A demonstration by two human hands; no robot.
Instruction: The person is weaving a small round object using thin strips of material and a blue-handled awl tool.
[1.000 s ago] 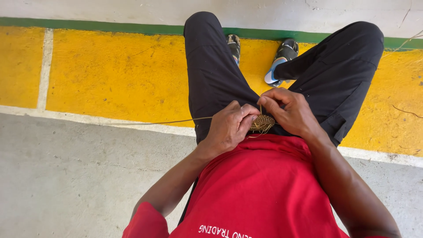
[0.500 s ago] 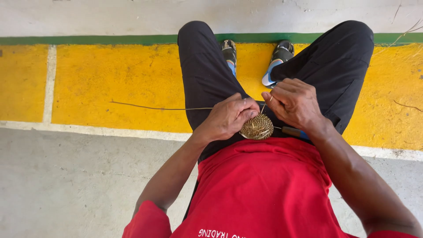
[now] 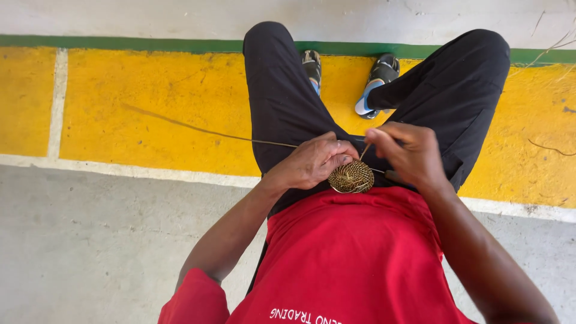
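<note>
A small round woven disc (image 3: 351, 177) of tan fibre rests over my lap, against my red shirt. My left hand (image 3: 315, 161) pinches its upper left edge. My right hand (image 3: 408, 153) is just right of it, fingertips closed on a thin strand that runs down into the disc. A long thin fibre (image 3: 210, 132) trails from under my left hand out to the left, over the yellow floor.
I sit with knees in black trousers (image 3: 282, 102) spread apart, and my feet in sandals (image 3: 377, 78) rest on a yellow painted floor band (image 3: 150, 108) edged with a green stripe (image 3: 120, 43). Grey concrete (image 3: 90, 246) lies nearer. Loose fibres (image 3: 549, 147) lie at right.
My right hand has lifted slightly, pulling the strand up from the disc. The disc is more exposed than a second ago. The long fibre at left has swung upward.
</note>
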